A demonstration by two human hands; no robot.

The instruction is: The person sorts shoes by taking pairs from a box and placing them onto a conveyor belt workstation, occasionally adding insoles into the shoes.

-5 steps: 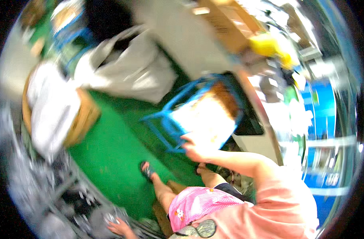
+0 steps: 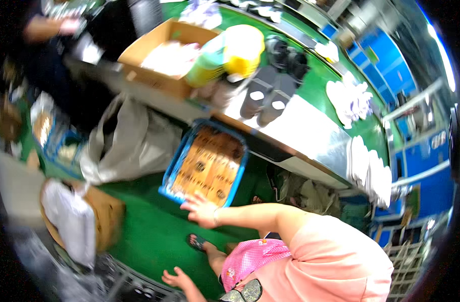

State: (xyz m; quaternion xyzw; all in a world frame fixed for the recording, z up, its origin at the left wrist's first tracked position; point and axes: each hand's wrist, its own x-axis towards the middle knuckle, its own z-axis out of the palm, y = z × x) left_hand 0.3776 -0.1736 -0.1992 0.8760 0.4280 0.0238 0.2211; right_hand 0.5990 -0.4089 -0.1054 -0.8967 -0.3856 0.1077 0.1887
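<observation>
A blue-framed stool point(image 2: 239, 177) with a brown, dark-spotted seat stands on the green floor before me, close against the workbench. My right hand point(image 2: 204, 211) is over the stool's near edge with its fingers spread, holding nothing. Whether the fingertips touch the seat, I cannot tell. Lower down, my left hand point(image 2: 177, 279) hangs open in the air beside a dark rack, fingers apart and nothing in them.
On the bench point(image 2: 315, 133) are dark grey shoes point(image 2: 270, 98), yellow cups or lasts point(image 2: 243, 48), a cardboard box point(image 2: 164, 63) and white shoes point(image 2: 368, 168). A grey sack point(image 2: 134, 143) and a carton with a white bag point(image 2: 71, 216) stand left. A person works at far left.
My view has swung, bringing more of the bench into sight. The stool, tilted with its legs showing before, now shows its seat from above. My right hand's fingers have spread from its edge.
</observation>
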